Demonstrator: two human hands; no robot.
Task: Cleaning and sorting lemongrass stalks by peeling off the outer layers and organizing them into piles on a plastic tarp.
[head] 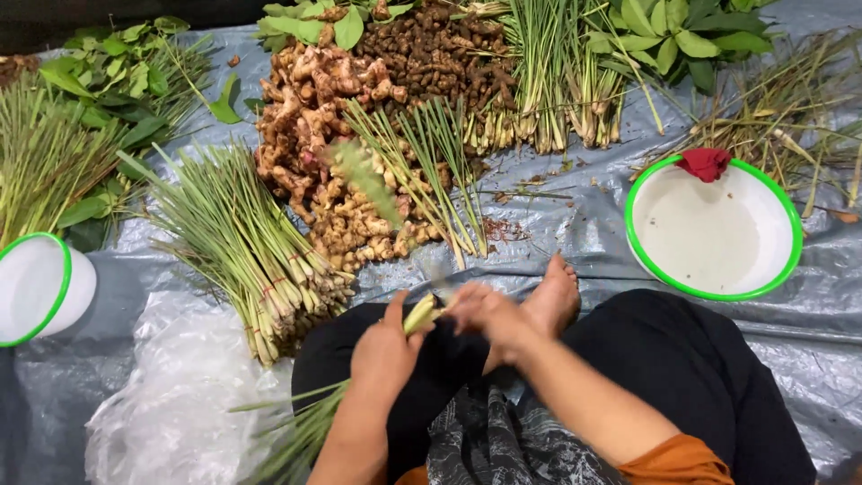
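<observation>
Both hands (pixel 435 328) grip lemongrass stalk (pixel 418 314) nr white bowl w/ green rim (pixel 781 202).

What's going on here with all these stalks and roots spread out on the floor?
A person sits cross-legged on a grey tarp, working on a lemongrass stalk. The left hand grips the stalk near its pale base, while the right hand is at its tip, blurred, so any tool there is unclear. Bundled lemongrass lies to the left, ginger-like roots sit ahead, and a white bowl with a green rim holding a red cloth is on the right.
</observation>
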